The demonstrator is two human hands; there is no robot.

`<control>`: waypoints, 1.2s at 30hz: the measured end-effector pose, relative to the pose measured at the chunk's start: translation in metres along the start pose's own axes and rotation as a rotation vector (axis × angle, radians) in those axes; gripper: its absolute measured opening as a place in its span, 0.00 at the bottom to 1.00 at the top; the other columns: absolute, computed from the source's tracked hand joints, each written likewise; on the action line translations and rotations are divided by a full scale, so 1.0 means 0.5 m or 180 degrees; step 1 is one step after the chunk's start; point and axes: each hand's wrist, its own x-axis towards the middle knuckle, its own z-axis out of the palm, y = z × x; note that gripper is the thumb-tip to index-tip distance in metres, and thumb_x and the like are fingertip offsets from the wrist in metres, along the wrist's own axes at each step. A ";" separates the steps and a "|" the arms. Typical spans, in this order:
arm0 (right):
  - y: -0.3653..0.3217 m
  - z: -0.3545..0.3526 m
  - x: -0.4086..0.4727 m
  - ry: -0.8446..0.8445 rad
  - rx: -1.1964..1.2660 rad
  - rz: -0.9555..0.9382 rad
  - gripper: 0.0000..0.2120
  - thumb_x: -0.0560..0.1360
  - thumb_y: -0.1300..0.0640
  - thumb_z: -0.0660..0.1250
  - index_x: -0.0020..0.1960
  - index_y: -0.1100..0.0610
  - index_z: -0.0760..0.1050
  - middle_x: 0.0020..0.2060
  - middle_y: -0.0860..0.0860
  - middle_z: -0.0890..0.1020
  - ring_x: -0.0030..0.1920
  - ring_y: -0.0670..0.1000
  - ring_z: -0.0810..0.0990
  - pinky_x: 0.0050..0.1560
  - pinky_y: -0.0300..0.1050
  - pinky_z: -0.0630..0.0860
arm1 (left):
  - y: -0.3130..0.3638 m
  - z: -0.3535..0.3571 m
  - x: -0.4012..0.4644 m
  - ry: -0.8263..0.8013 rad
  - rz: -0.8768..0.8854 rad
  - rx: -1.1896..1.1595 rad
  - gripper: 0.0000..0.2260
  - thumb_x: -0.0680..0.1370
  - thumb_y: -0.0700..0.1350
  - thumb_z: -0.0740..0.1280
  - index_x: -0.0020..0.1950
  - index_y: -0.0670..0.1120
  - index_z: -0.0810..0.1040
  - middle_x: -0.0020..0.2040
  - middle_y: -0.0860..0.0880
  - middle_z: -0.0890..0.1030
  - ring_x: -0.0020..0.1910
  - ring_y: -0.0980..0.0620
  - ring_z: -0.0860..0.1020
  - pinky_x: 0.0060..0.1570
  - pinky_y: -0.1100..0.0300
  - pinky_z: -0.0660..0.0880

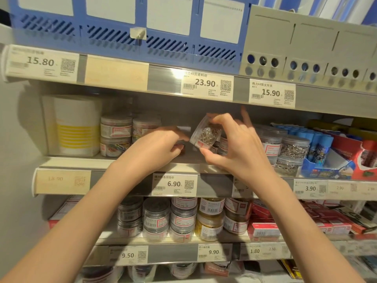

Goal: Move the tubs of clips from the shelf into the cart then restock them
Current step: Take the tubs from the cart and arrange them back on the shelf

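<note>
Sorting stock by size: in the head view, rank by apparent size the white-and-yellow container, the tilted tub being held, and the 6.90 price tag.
1. white-and-yellow container
2. 6.90 price tag
3. tilted tub, though hands hide part of it, so tag versus tub is unsure.

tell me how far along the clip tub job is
Done: cannot tell; no cart is in view, though the middle shelf has a bare gap in front of the hands. In hand: the right hand pinches a tilted clear tub of silver clips; the left hand reaches into the gap. Left: stacked tubs of coloured clips and tubs of silver clips stand either side.
</note>
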 end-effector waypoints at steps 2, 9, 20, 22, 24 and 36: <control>0.000 0.000 0.005 -0.0121 -0.0012 -0.0065 0.28 0.69 0.45 0.66 0.66 0.50 0.65 0.51 0.51 0.79 0.49 0.54 0.80 0.66 0.49 0.57 | -0.004 0.002 -0.014 0.0175 0.0055 -0.0238 0.07 0.79 0.44 0.61 0.42 0.47 0.74 0.33 0.53 0.72 0.38 0.50 0.74 0.35 0.61 0.60; -0.010 0.010 0.009 -0.0155 -0.0426 -0.0261 0.24 0.71 0.42 0.59 0.65 0.48 0.70 0.56 0.51 0.77 0.45 0.53 0.82 0.72 0.54 0.43 | -0.044 0.034 -0.013 0.0376 0.0004 -0.0886 0.12 0.76 0.50 0.65 0.52 0.43 0.79 0.46 0.51 0.81 0.44 0.53 0.78 0.45 0.59 0.73; -0.018 0.031 0.011 -0.0231 -0.0842 -0.0112 0.32 0.66 0.31 0.56 0.54 0.54 0.79 0.37 0.52 0.84 0.54 0.55 0.79 0.70 0.59 0.43 | -0.034 0.025 -0.017 0.0603 0.0220 -0.1760 0.09 0.73 0.46 0.70 0.52 0.46 0.84 0.48 0.50 0.85 0.47 0.63 0.79 0.49 0.65 0.74; -0.022 0.026 0.018 -0.0408 -0.0857 -0.0096 0.34 0.65 0.30 0.55 0.55 0.54 0.79 0.38 0.53 0.84 0.56 0.54 0.78 0.69 0.57 0.40 | -0.031 0.028 -0.015 0.0641 0.0170 -0.1741 0.09 0.73 0.46 0.71 0.51 0.47 0.84 0.47 0.51 0.85 0.47 0.63 0.79 0.50 0.64 0.74; -0.025 0.015 0.024 -0.0625 -0.0855 -0.0096 0.34 0.65 0.31 0.59 0.59 0.53 0.77 0.44 0.53 0.84 0.60 0.53 0.76 0.69 0.56 0.35 | -0.029 0.028 -0.011 0.0726 0.0060 -0.1784 0.09 0.72 0.46 0.72 0.50 0.49 0.84 0.47 0.53 0.85 0.46 0.64 0.79 0.49 0.67 0.73; 0.006 -0.043 0.017 -0.0896 -0.0602 0.0065 0.32 0.67 0.35 0.64 0.68 0.47 0.68 0.61 0.48 0.78 0.70 0.48 0.65 0.72 0.53 0.37 | -0.004 0.043 0.002 0.0685 0.0118 -0.1502 0.04 0.70 0.50 0.73 0.44 0.55 0.85 0.41 0.56 0.85 0.45 0.57 0.81 0.49 0.52 0.76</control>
